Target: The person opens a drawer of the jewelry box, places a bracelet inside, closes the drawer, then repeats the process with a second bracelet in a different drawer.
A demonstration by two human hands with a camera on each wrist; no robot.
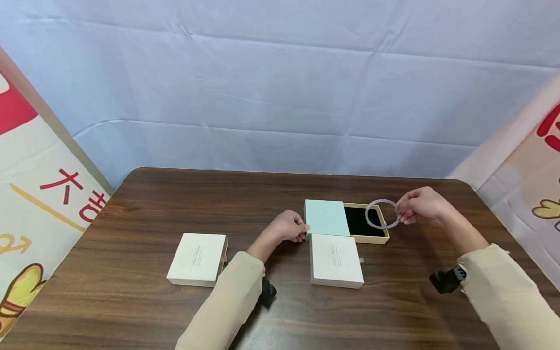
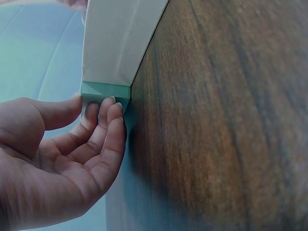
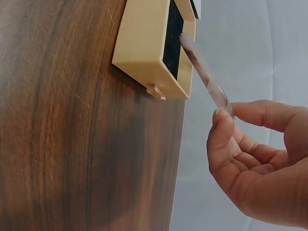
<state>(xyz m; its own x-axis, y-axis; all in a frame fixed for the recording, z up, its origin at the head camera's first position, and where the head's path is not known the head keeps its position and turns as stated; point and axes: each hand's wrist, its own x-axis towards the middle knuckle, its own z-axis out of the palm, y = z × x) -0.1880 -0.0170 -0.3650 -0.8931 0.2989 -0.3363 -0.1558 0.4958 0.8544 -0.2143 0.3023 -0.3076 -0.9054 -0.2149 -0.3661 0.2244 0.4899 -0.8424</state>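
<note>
A pale lavender bangle [image 1: 369,217] hangs over the black-lined drawer [image 1: 359,222] of a mint-green jewelry box [image 1: 325,217]. My right hand [image 1: 422,206] pinches its right edge between thumb and fingertips. In the right wrist view the bangle [image 3: 206,77] is seen nearly edge-on, tilted above the cream drawer [image 3: 139,43] with its small ribbon tab [image 3: 156,92]. The drawer is pulled out to the right of the mint sleeve. At the sleeve's left end, my left hand [image 1: 288,225] grips the corner; in the left wrist view, thumb and curled fingers [image 2: 108,134] hold the green end [image 2: 103,90].
A white box [image 1: 336,260] stands right in front of the mint box, against it or nearly so. Another white box [image 1: 198,259] sits at the left of the brown wooden table [image 1: 144,204]. Light blue cloth [image 1: 280,87] hangs behind the table, with printed banners at both sides.
</note>
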